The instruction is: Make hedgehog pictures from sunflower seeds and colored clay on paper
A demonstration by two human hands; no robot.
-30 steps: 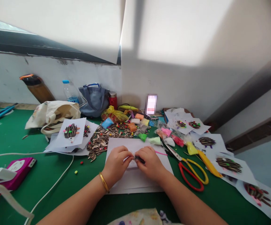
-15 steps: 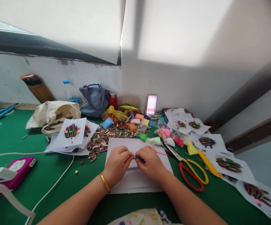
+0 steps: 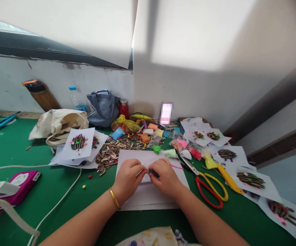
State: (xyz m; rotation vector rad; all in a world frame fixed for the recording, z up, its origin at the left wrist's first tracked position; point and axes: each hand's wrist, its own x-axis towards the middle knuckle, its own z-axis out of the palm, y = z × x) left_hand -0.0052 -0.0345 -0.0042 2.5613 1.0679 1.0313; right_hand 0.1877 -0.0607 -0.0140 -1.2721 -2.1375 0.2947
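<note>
Over a stack of white paper (image 3: 150,200), my two hands meet fingertip to fingertip. My right hand (image 3: 164,176) is closed round a small dark lump (image 3: 153,173), which looks like a packet of black modelling clay in clear plastic; fingers cover most of it. My left hand (image 3: 130,177), with a gold bangle at its wrist, pinches at the lump's left end, where a bit of clear film seems to show. A thin pink stick (image 3: 177,167) lies on the paper just beyond my right hand. Sunflower seeds (image 3: 109,155) are heaped beyond my left hand.
Scissors (image 3: 204,181) and a yellow craft knife (image 3: 228,179) lie to the right, beside papers with seed hedgehogs (image 3: 250,180). Bagged coloured clay (image 3: 181,143) is spread behind the paper. At left are more hedgehog pictures (image 3: 78,143), a white cable (image 3: 61,194) and a magenta power strip (image 3: 22,188).
My hands keep nearly the same pose and grip. The whole view has shifted only slightly.
</note>
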